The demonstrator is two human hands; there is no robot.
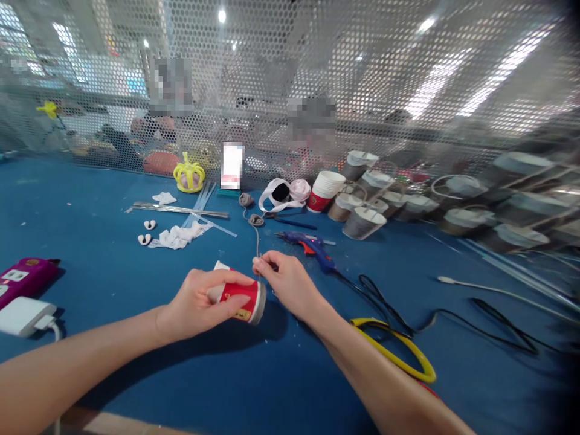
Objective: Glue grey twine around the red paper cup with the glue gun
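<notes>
My left hand (203, 302) is wrapped round a red and white paper cup (242, 296), tilted on its side with one end toward the right. Grey cord is wound around that right end. Between thumb and fingers, my right hand (290, 284) pinches the grey cord (258, 241) just beside the cup. From there the cord runs away across the table to two small grey coils (256, 220). Beyond my right hand lies a blue hot glue gun (312, 244), its nozzle pointing left.
Several grey cord-wrapped cups (364, 223) stand at the right, near a stack of paper cups (325, 190). Yellow-handled scissors (399, 350) and black cable lie right of my forearm. A purple power strip (27, 279) sits left; a perforated screen (263, 78) closes the back.
</notes>
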